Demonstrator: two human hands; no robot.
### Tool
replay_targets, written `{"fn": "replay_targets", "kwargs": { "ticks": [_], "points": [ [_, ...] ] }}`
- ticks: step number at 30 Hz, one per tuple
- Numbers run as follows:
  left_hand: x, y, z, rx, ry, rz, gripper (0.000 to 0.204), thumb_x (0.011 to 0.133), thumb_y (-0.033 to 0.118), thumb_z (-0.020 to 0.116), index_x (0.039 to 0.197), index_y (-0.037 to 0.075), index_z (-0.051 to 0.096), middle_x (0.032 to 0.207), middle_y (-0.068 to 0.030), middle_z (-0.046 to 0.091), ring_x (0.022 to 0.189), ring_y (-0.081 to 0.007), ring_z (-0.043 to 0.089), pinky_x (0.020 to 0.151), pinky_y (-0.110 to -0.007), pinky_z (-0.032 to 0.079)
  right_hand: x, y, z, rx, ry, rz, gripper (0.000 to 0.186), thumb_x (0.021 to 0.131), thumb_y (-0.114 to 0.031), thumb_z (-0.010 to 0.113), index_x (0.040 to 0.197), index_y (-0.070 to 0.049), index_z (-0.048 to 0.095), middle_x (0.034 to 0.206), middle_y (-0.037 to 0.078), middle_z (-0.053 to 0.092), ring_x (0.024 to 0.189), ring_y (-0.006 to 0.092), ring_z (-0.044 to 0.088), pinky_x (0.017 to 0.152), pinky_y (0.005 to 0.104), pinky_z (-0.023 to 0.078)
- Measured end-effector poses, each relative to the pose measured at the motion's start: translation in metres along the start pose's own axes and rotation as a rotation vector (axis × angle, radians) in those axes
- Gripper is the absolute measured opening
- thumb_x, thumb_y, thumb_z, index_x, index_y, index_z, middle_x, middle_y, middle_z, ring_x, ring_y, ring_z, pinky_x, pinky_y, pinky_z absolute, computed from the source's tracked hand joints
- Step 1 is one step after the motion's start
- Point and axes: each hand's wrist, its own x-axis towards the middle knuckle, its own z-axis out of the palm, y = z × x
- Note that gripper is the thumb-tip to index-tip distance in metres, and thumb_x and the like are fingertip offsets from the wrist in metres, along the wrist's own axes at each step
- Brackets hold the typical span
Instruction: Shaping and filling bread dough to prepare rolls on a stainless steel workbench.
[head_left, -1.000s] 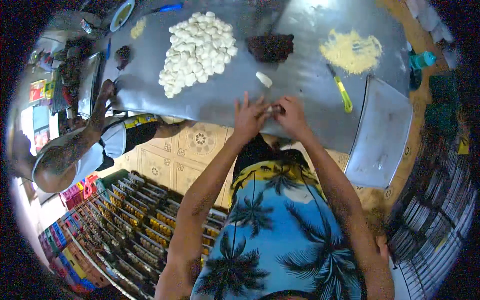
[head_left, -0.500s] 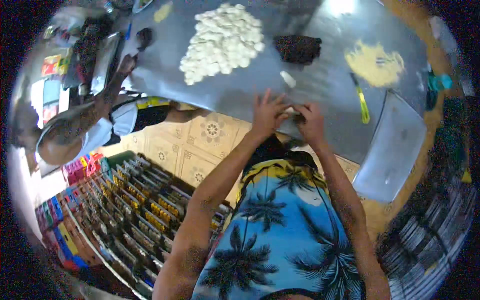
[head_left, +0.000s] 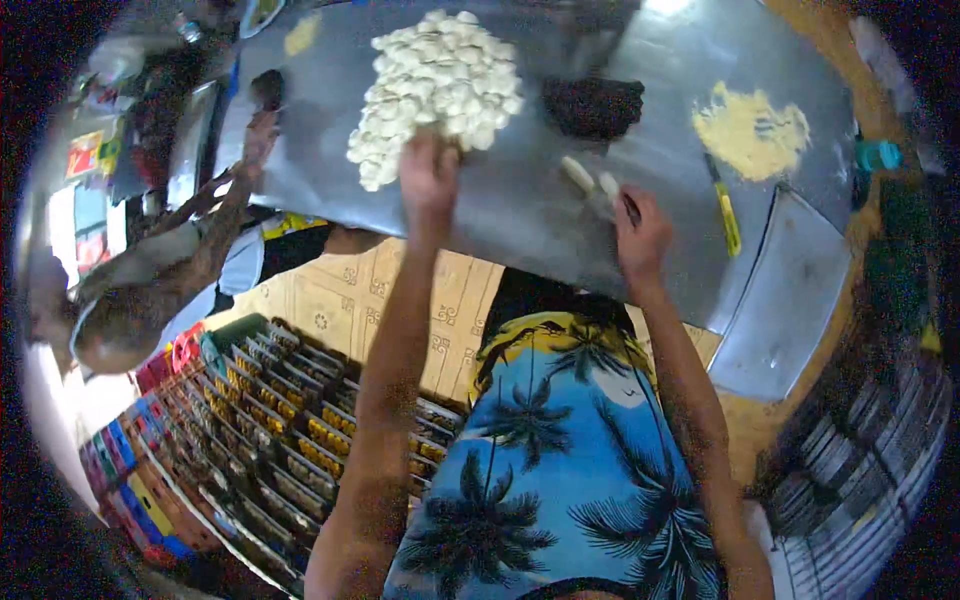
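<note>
My left hand reaches to the near edge of a large heap of pale, flattened dough pieces. Its fingertips point down into the heap and are partly hidden, so their grip does not show. My right hand is over the metal table with its fingers drawn together. A dark sliver shows between them, too small to make out. Just beyond its fingertips lies a short white dough roll, beside another dough roll. Farther back sits a dark brown crumbly mass.
Pale yellow powder is spread at the right, near a yellow-handled knife. A metal tray overhangs the table's right side. Another person's arm reaches over at the left. Racks of filled trays stand below left.
My hands have parted: the left moved left and forward to the dough heap, the right slightly right. A second white roll now lies beside the first.
</note>
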Motion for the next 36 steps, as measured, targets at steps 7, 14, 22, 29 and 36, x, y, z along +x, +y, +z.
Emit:
{"fn": "replay_targets", "kwargs": {
  "ticks": [7,14,22,29,36],
  "points": [
    [0.052,-0.008,-0.014,0.047,-0.183,0.078,0.021,0.093,0.010,0.069,0.113,0.004,0.069,0.101,-0.0231,0.065,0.094,-0.0412,0.065,0.074,-0.048,0.054,0.035,-0.010,0.023,-0.113,-0.001,-0.007,0.028,0.096,-0.012,0.073,0.120,0.001,0.070,0.116,0.019,0.064,0.093,0.0303,0.068,0.083,0.0380,0.055],
    [0.024,0.031,-0.024,-0.064,-0.172,0.025,0.015,0.086,0.001,0.071,0.098,0.004,0.063,0.089,-0.0139,0.064,0.079,-0.0299,0.064,0.070,-0.040,0.051,0.096,0.007,-0.006,-0.361,0.201,-0.337,0.037,0.088,-0.011,0.075,0.123,-0.002,0.071,0.112,0.015,0.067,0.097,0.0342,0.064,0.084,0.0426,0.054],
    [-0.054,0.089,0.014,-0.778,-0.450,-0.405,0.021,0.092,0.003,0.069,0.113,0.003,0.064,0.104,-0.0119,0.070,0.097,-0.0279,0.069,0.088,-0.040,0.057,0.133,0.014,0.001,-0.551,0.054,-0.474,0.036,0.085,-0.014,0.076,0.119,-0.005,0.074,0.107,0.011,0.069,0.099,0.0346,0.061,0.085,0.0439,0.054],
    [-0.080,0.102,0.028,-0.986,-0.907,-0.712,0.038,0.098,0.019,0.073,0.131,0.003,0.066,0.124,-0.0121,0.071,0.108,-0.0190,0.069,0.092,-0.033,0.057,0.154,-0.009,-0.041,-0.231,-0.640,0.104,0.030,0.092,-0.031,0.076,0.100,-0.002,0.077,0.086,0.008,0.074,0.077,0.0226,0.068,0.074,0.0392,0.053],
    [-0.103,0.143,0.049,-0.834,-0.760,-0.804,0.029,0.098,0.020,0.070,0.119,0.000,0.073,0.107,-0.0098,0.076,0.092,-0.0186,0.072,0.081,-0.033,0.058,0.007,0.010,-0.048,0.240,-0.503,0.146,0.026,0.101,-0.023,0.068,0.111,0.000,0.072,0.080,0.001,0.066,0.073,0.0121,0.060,0.069,0.0300,0.050]
  ]
}}
